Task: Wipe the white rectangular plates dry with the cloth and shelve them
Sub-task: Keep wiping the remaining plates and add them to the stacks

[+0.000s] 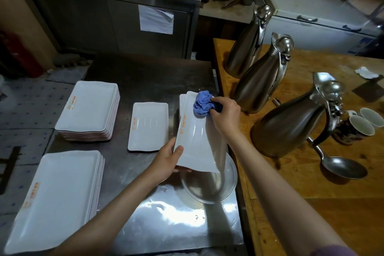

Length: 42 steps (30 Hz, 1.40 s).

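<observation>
My left hand (167,160) grips the near end of a white rectangular plate (197,145), tilted above the steel table. My right hand (225,113) holds a bunched blue cloth (202,104) pressed on the plate's far end. Another white plate (182,102) shows just behind and under the held one. A single small plate (148,125) lies flat in the middle of the table. Two stacks of larger white plates stand at the left: a far stack (88,108) and a near stack (56,195).
A shallow round metal dish (209,185) sits under the held plate on the steel table (145,81). On the wooden counter (311,193) at right stand three steel jugs (261,85), two mugs (361,124) and a large spoon (340,166). A steel cabinet (149,25) is behind.
</observation>
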Motion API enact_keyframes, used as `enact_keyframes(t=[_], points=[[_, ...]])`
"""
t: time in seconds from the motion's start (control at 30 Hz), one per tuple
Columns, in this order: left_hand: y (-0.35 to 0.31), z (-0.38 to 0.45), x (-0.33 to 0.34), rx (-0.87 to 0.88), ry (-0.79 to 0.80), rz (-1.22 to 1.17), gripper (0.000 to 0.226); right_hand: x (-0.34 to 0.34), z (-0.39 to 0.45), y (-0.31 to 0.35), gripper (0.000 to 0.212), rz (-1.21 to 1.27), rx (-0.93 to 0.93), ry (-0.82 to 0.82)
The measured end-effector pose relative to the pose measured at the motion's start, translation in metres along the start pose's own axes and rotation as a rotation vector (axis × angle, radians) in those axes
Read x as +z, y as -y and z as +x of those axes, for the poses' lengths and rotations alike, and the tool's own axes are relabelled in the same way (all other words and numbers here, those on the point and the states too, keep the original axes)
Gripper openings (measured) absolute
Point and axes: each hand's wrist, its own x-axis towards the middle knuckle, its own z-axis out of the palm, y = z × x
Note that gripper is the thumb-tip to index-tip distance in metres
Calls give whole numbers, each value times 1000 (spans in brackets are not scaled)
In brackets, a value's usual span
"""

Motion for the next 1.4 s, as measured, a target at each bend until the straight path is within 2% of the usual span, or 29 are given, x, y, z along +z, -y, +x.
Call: enact_keyframes(t=[0.23,0.4,0.57,0.73,0.93,1.13,1.27,1.4], points=[[4,5,0,-5,-6,16,27,5,-16,8,28,70,-102,103],[5,7,-1,58,-47,21,28,12,-42,9,28,75,-210,178],[10,10,-7,68,-84,58,36,16,-66,6,26,99,-287,212],[14,10,-12,9,-115,-8,21,16,-79,-2,28,105,-385,258],[15,11,-20,23,-170,-41,22,15,-80,-11,21,12,-422,369],[21,13,-30,15,-208,-40,28,22,-79,-16,27,-122,-547,343],[25,13,-39,-3,-206,-116,26,28,-73,-14,23,-78,-479,286],[31,13,-54,-50,-238,-218,24,31,-69,-8,21,100,-236,183]])
